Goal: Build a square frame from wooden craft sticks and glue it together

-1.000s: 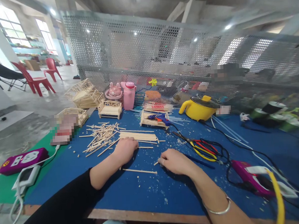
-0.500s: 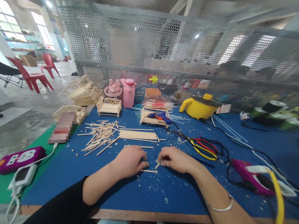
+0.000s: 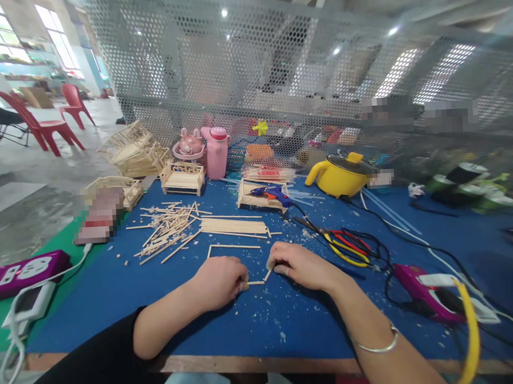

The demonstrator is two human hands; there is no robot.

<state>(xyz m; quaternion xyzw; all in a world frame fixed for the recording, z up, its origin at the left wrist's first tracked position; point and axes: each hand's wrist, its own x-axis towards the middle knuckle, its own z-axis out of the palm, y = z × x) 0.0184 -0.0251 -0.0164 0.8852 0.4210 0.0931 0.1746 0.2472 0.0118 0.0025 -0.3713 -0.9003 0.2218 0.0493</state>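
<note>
In the head view, my left hand (image 3: 221, 278) is closed at the left part of a thin wooden stick (image 3: 256, 283) that lies on the blue table. My right hand (image 3: 292, 262) pinches a short wooden stick (image 3: 268, 274), whose near end meets the right end of the first stick at a corner. Beyond my hands, another long stick (image 3: 236, 246) lies crosswise, with a short side stick (image 3: 208, 252) at its left end. A row of parallel sticks (image 3: 232, 226) and a loose pile of sticks (image 3: 168, 231) lie farther back.
A blue glue gun (image 3: 271, 194) rests on a small wooden frame (image 3: 244, 195). Pliers with yellow and red handles (image 3: 345, 249) lie at the right among black cables. A yellow pot (image 3: 341, 176), a pink bottle (image 3: 216, 153) and a stick-built bed (image 3: 182, 178) stand before a mesh screen (image 3: 233, 73).
My left hand has come down onto the near stick and closed on it. My right hand has brought the short stick to that stick's right end. The view has shifted slightly.
</note>
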